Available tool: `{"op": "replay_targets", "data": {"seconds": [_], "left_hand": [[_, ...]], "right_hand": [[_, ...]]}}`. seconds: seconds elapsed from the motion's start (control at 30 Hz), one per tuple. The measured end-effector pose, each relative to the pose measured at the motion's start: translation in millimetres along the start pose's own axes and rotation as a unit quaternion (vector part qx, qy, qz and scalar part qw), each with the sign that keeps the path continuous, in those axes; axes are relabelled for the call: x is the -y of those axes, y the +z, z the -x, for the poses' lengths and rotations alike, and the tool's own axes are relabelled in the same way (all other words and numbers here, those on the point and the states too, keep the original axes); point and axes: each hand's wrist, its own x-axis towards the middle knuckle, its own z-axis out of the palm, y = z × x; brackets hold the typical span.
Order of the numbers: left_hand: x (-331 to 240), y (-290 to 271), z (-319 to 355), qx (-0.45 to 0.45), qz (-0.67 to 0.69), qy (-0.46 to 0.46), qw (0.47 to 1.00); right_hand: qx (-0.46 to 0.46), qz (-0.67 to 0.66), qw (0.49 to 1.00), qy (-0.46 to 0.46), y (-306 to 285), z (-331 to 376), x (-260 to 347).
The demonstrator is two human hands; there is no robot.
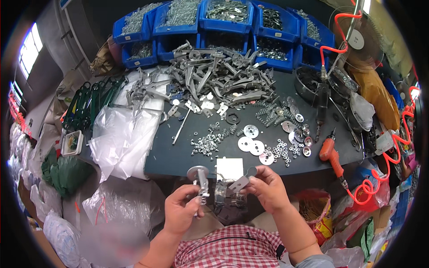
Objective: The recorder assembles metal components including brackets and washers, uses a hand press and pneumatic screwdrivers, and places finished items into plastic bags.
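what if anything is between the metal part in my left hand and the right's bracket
Nothing clearly blocks the gap from the metal part in your left hand to the bracket in your right hand; a white square shows between them, its depth unclear.

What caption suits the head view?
Left hand holding a disc-topped metal part, right hand a metal bracket, at a table of grey parts and blue bins.

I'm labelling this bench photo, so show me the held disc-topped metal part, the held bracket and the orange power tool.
Disc-topped metal part (202, 180): head view, on its shaft.
Bracket (240, 182): head view, on its flat face.
Orange power tool (328, 152): head view, on its body.
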Motion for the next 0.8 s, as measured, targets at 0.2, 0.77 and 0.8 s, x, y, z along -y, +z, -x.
{"op": "replay_targets", "data": {"seconds": [0.2,0.77,0.8], "left_hand": [[-1,20,3,-0.011,-0.018,0.045,0.999],[-2,23,5,-0.024,-0.159,0.257,0.953],[-2,23,5,-0.024,-0.160,0.257,0.953]], "right_hand": [[0.115,0.384,0.834,-0.380,37,32,2],[0.163,0.503,0.641,-0.556,46,27,5],[0.157,0.497,0.641,-0.563,47,27,5]]}}
